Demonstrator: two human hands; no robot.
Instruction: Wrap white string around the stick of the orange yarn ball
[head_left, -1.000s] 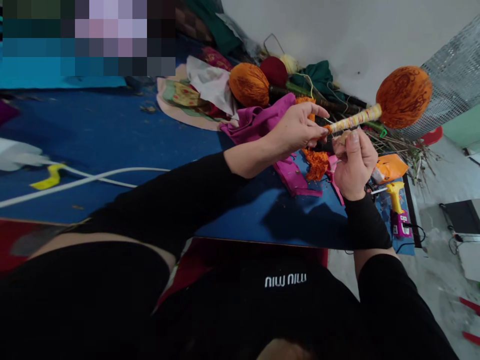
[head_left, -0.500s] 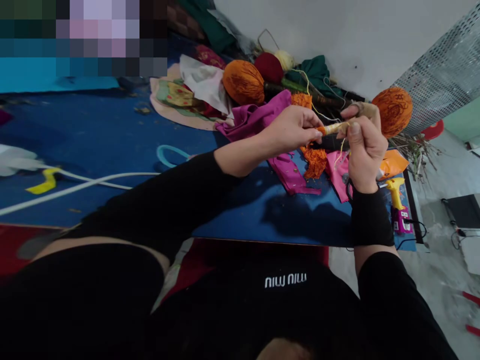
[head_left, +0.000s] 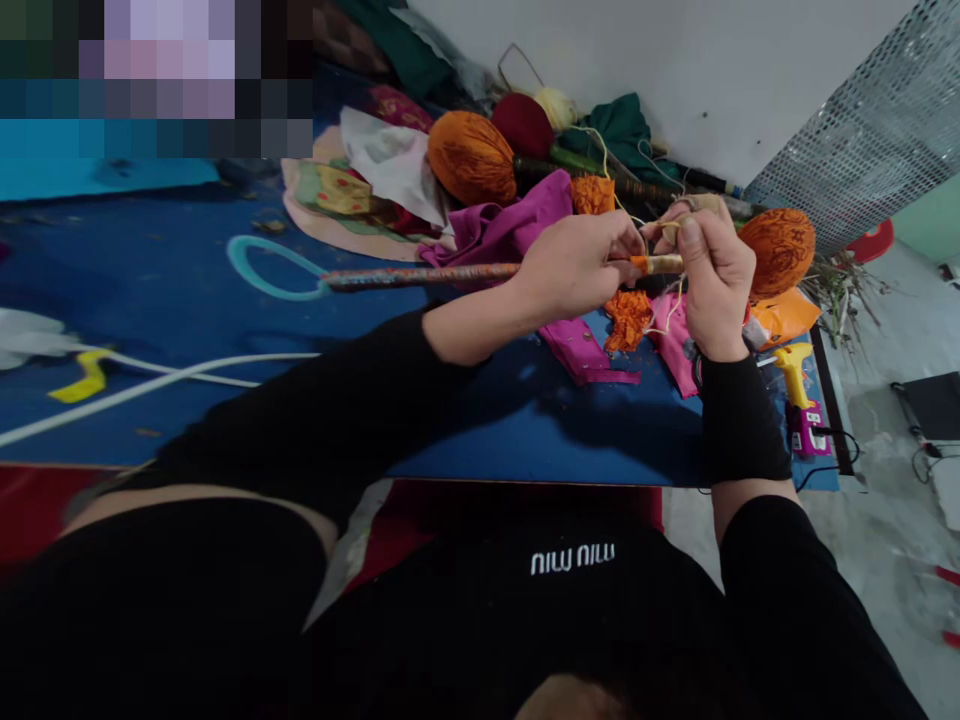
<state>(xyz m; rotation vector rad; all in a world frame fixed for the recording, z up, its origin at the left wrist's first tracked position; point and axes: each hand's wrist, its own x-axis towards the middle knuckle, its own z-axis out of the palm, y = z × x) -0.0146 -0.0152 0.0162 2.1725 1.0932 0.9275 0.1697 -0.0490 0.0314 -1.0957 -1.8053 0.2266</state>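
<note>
My left hand [head_left: 574, 260] is closed around a long thin stick [head_left: 420, 275] with a mottled wrapping. It is held roughly level, and a pale blue loop [head_left: 274, 268] shows at its left end. Between my hands the stick has an orange band and then cream yarn [head_left: 664, 264] wound around it. My right hand [head_left: 712, 265] pinches a strand of the pale yellow yarn close to that winding, its fingertips near those of my left hand. A loose length of yarn dangles below the fingers. An orange ball [head_left: 780, 252] sits just right of my right hand; whether it joins the stick is hidden.
Another orange ball [head_left: 471, 157], a dark red ball [head_left: 523, 127], purple cloth [head_left: 514, 215] and orange crinkled material [head_left: 628, 318] lie on the blue table [head_left: 450, 440]. A yellow glue gun [head_left: 792, 372] is at right. White tubing [head_left: 172, 375] crosses the left side.
The stick has swung so its left part now shows above my left forearm, and the blue loop has moved left and up. My right hand has shifted slightly left, nearer my left.
</note>
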